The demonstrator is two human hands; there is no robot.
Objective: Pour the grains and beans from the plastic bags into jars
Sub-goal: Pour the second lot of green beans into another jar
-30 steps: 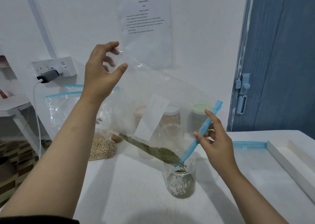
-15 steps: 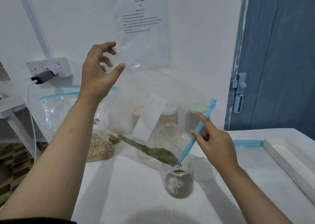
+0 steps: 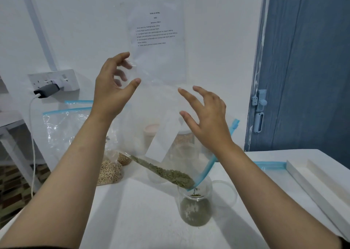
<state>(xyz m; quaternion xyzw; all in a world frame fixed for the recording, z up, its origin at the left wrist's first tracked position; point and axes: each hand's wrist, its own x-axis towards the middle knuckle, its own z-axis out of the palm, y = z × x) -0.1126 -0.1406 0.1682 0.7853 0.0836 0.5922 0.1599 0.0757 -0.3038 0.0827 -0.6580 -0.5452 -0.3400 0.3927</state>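
left hand (image 3: 111,89) pinches bag (image 3: 157,104) top corner | right hand (image 3: 206,116) spread, empty | bag limp, slippery: grip zip edge | jar (image 3: 195,209) at counter middle

— What have you got in the middle of the frame?

— My clear plastic bag (image 3: 155,119), blue zip strip (image 3: 208,170) along its mouth, tilted with its lowest corner over the jar. Green beans (image 3: 164,173) lie in a slanted band along its bottom crease.

— And the jar?

— Clear glass jar (image 3: 195,209), upright at lower centre on the white table, open, partly filled with green beans.
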